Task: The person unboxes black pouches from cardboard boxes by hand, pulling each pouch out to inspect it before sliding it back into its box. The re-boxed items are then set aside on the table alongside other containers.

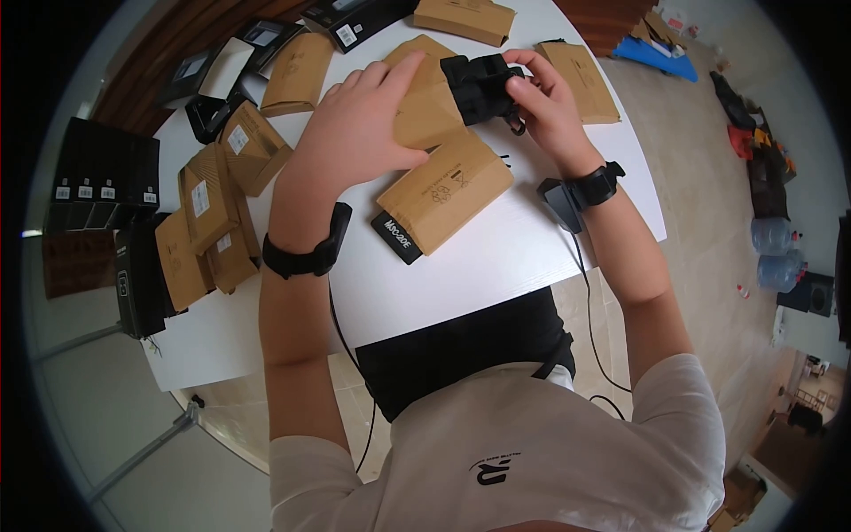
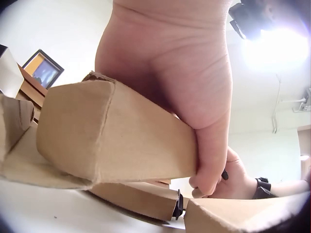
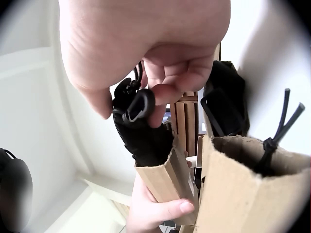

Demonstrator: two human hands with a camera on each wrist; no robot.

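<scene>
My left hand (image 1: 355,129) grips a brown cardboard box (image 1: 424,106), thumb along the near side and fingers over the far side; the left wrist view shows the hand above this box (image 2: 141,136). A black fabric item (image 1: 483,89) sticks out of the box's right end. My right hand (image 1: 554,106) pinches that item between thumb and fingers. In the right wrist view, the black item (image 3: 146,145) sits partly inside the open end, with a cord and clip near the fingertips. How far it reaches inside is hidden.
Nearer the body lies another brown box (image 1: 448,191), a black piece marked MSC-20E (image 1: 396,237) protruding and cords at its other end. Several brown boxes (image 1: 202,199) and black boxes (image 1: 133,275) stand left. More boxes (image 1: 465,19) lie along the white table's (image 1: 461,293) far side.
</scene>
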